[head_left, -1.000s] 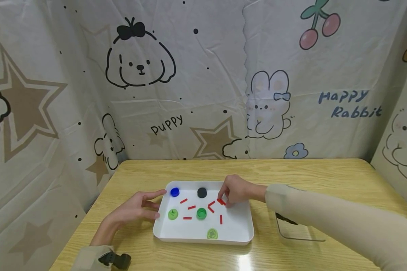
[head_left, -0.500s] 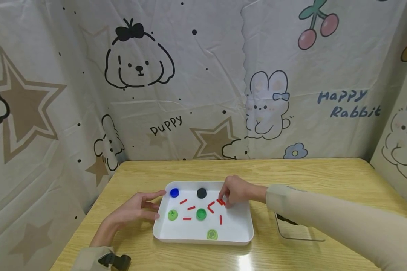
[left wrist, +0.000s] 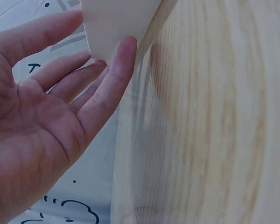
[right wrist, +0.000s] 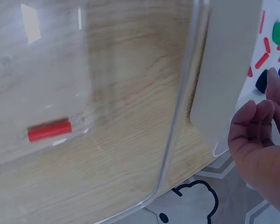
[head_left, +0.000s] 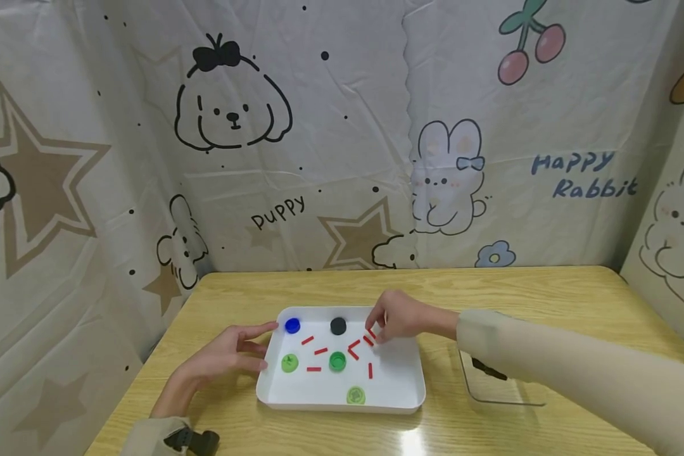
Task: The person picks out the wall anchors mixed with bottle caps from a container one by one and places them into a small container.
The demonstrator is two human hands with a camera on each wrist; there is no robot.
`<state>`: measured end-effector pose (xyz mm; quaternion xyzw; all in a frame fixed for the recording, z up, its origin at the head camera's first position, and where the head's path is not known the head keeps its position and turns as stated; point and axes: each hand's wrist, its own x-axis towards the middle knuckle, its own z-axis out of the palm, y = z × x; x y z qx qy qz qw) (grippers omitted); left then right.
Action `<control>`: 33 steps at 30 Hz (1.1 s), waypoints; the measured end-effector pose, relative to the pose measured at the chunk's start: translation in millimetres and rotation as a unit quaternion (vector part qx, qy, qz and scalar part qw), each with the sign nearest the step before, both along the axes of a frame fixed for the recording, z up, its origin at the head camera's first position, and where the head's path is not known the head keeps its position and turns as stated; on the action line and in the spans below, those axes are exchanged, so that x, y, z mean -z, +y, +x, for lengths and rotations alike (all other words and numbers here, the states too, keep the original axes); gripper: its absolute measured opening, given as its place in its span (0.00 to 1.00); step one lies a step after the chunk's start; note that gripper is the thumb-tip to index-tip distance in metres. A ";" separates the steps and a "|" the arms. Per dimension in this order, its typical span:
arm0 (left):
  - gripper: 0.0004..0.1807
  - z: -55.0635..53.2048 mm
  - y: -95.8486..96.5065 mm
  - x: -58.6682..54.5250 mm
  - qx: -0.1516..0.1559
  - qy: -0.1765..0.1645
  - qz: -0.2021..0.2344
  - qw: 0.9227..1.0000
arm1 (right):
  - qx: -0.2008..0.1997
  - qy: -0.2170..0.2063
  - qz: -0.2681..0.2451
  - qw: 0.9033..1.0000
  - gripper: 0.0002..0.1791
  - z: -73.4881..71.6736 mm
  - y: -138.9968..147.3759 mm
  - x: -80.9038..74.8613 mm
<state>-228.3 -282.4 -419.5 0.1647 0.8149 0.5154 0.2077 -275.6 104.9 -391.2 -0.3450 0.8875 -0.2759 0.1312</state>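
Note:
My right hand (head_left: 401, 315) is over the right back part of a white tray (head_left: 342, 407), pinching a small red stick (head_left: 372, 332) between thumb and finger. Just under it, another red stick (head_left: 368, 341) lies on the tray floor. In the right wrist view only a speck of red shows at the fingertips. At the tray's left wall is my left hand (head_left: 222, 354), fingers spread and fairly straight, their tips touching the outside; the left wrist view shows this hand (left wrist: 60, 102) against the tray corner (left wrist: 114, 23).
Several red sticks lie scattered in the tray among a blue cap (head_left: 292, 325), a black cap (head_left: 338, 326), a green cap (head_left: 337, 361) and two light green pieces (head_left: 289, 363). Right of the tray stands a clear plastic box (head_left: 507, 403), with a red stick (right wrist: 50, 131) inside.
My right hand has lifted slightly and drawn a little to the right, separating one red stick from the one beside it. The left hand stays at the tray's edge.

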 end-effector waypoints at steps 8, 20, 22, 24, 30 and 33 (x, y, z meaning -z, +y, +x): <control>0.43 -0.6 -1.0 0.8 0.004 0.004 -0.002 1.000 | 0.039 -0.060 -0.052 0.996 0.12 10.5 3.1 -7.5; 0.44 -1.1 0.2 0.7 0.001 0.007 -0.008 1.000 | 0.065 -0.111 -0.125 0.984 0.12 24.3 13.6 -13.5; 0.43 -1.3 0.9 0.4 0.002 0.007 -0.010 1.000 | 0.075 -0.117 -0.134 0.981 0.12 26.5 16.3 -13.9; 0.43 -1.4 1.3 0.3 0.002 0.006 -0.008 1.000 | 0.084 -0.125 -0.143 0.978 0.13 28.3 19.2 -14.4; 0.43 -1.0 0.5 0.6 0.001 -0.002 -0.002 1.000 | 0.095 -0.141 -0.164 0.972 0.13 35.1 27.0 -19.3; 0.43 -0.8 0.3 0.6 0.000 -0.005 -0.002 1.000 | 0.102 -0.147 -0.168 0.969 0.13 38.0 31.4 -21.4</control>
